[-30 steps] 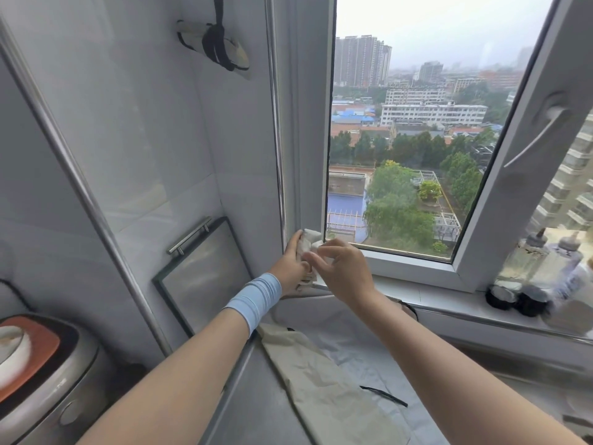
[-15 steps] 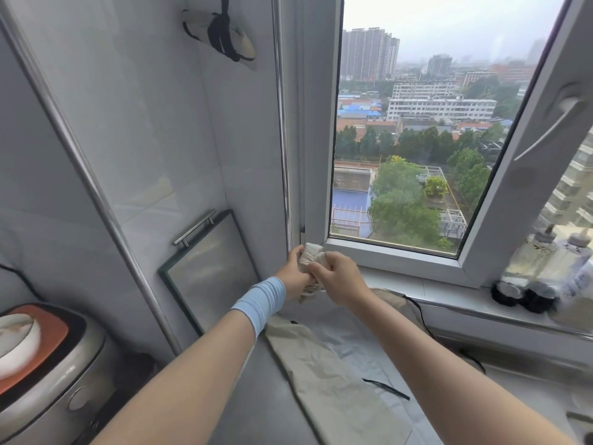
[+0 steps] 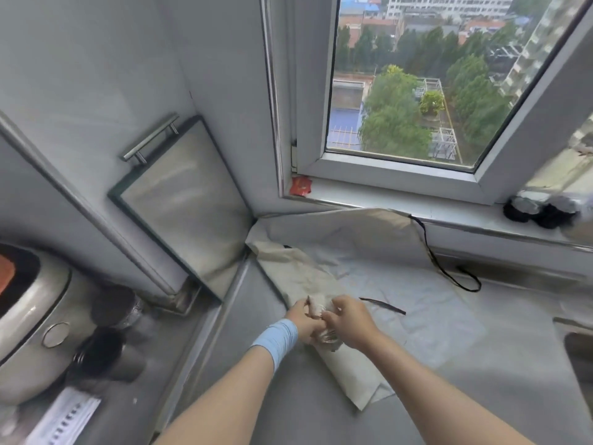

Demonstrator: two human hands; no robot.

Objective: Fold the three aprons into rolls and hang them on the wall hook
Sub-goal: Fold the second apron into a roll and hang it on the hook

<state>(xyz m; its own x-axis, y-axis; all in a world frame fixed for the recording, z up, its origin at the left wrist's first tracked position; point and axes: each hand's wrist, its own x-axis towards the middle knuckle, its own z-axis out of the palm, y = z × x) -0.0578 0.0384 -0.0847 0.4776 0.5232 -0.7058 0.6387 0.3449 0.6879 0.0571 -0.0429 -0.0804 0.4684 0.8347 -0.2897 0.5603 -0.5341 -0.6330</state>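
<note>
A beige apron [image 3: 349, 364] lies folded into a long strip on the grey counter [image 3: 449, 396], running from the back corner toward me. Under it lies a pale apron [image 3: 433, 303], spread flat, its black strap [image 3: 449, 271] looping by the window sill. My left hand [image 3: 301, 319], with a blue wristband, and my right hand [image 3: 349, 322] meet over the strip, both closed on a small rolled bundle of apron cloth [image 3: 316, 308]. The bundle is blurred. The wall hook is out of view.
A framed board with a metal handle [image 3: 183, 200] leans in the corner. A rice cooker [image 3: 29, 322] and dark cups [image 3: 112, 342] stand at the left. Dark-capped bottles [image 3: 532, 210] and a red packet [image 3: 300, 184] sit on the sill. A sink edge [image 3: 577, 342] shows at the right.
Both hands have come down from the window-frame corner to the counter with the small bundle. The view has tilted down, so the hung roll on the wall is no longer visible.
</note>
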